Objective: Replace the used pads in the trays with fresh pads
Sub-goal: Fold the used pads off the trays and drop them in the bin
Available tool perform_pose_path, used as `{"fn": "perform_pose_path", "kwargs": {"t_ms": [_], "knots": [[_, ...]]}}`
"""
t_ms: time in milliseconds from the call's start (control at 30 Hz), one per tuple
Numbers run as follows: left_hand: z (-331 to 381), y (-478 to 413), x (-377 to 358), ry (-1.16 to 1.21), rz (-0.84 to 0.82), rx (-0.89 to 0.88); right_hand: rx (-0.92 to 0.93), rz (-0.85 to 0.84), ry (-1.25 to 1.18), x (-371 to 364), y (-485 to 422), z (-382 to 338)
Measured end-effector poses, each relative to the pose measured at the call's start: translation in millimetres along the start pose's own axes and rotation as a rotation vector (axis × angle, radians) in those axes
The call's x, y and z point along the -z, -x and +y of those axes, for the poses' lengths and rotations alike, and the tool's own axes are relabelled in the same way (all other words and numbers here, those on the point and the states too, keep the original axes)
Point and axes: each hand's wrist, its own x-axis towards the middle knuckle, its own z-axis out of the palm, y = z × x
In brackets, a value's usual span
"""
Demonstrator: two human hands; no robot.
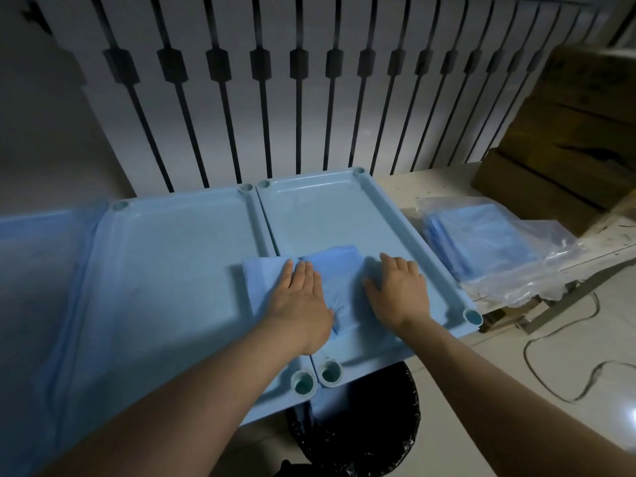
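Trays: left tray point(165, 270) touching right tray point(344, 215).
Pad point(330, 270): across both trays.
Bag point(499, 249): right of trays.
Bin point(361, 432): below front edge.

Two pale blue trays point(165, 256) point(330, 208) lie side by side, and a slightly deeper blue folded pad point(339, 270) lies across their shared edge. Near the right edge of the off-white, speckled tabletop point(406, 191), a clear plastic bag point(537, 256) holds a stack of blue pads point(478, 242), with brown cardboard boxes point(564, 132) at the back corner. The wall panel point(309, 98) behind is white with black vertical stripes, and the bin liner point(371, 425) below the trays is glossy black.
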Motion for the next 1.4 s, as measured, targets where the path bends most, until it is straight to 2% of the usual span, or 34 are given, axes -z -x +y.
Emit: {"fn": "perform_pose_path", "kwargs": {"t_ms": [33, 100, 200, 267, 400, 567, 633, 700, 800, 867, 900, 967, 1033, 1100, 1133, 1200, 1233, 1333, 1400], "knots": [[0.0, 0.7, -1.1, 0.002, 0.006, -0.003, -0.078, 0.025, -0.025, 4.4, 5.0, 0.1], [-0.1, 2.0, -2.0, 0.001, 0.013, -0.008, -0.228, -0.051, -0.106, 8.4, 11.4, -0.3], [-0.2, 2.1, -3.0, 0.006, 0.009, -0.002, -0.308, -0.174, -0.233, 9.2, 9.2, 0.1], [0.2, 3.5, -1.8, 0.021, 0.016, 0.005, -0.333, -0.198, -0.419, 11.5, 4.9, -0.1], [6.6, 7.5, 2.4, 0.096, 0.087, -0.018, -0.345, -0.039, -0.698, 24.6, -2.8, 8.8], [32.5, -3.3, 6.2, 0.168, 0.191, -0.158, -0.359, 0.172, -0.71, 44.0, -14.2, 37.4], [42.9, -8.4, 8.6, 0.182, 0.216, -0.218, -0.335, 0.183, -0.685, 46.7, -14.7, 43.7], [49.0, -14.5, 7.5, 0.209, 0.173, -0.244, -0.279, 0.185, -0.636, 48.0, -11.7, 43.1], [48.3, -20.3, 3.8, 0.356, 0.145, -0.247, -0.155, 0.189, -0.585, 51.5, -1.2, 32.9], [43.6, -23.1, 6.6, 0.559, 0.207, -0.257, -0.056, 0.179, -0.559, 53.3, 7.7, 24.1], [40.6, -25.7, 8.3, 0.74, 0.249, -0.224, -0.013, 0.157, -0.562, 52.9, 12.4, 20.2], [35.3, -28.0, 18.7, 1.21, 0.273, -0.008, 0.053, 0.096, -0.564, 49.1, 22.6, 13.8], [25.4, -30.6, 28.1, 1.693, 0.227, 0.248, 0.112, 0.05, -0.53, 44.5, 31.9, 7.8], [18.1, -30.8, 30.0, 1.994, 0.164, 0.384, 0.179, -0.018, -0.505, 38.2, 41.4, 0.6], [15.6, -29.7, 29.6, 2.006, 0.138, 0.413, 0.217, -0.073, -0.491, 34.3, 46.1, -3.3], [12.6, -26.7, 24.7, 1.779, 0.196, 0.477, 0.263, -0.192, -0.47, 29.4, 54.1, -9.8], [12.1, -25.4, 21.4, 1.668, 0.237, 0.484, 0.255, -0.198, -0.503, 29.0, 55.3, -11.4], [13.6, -20.6, 23.9, 1.503, 0.253, 0.412, 0.063, 0.043, -0.546, 26.4, 37.4, -0.4], [13.6, -19.7, 22.0, 1.373, 0.271, 0.346, -0.115, 0.034, -0.431, 28.6, 23.3, 8.6]]}}
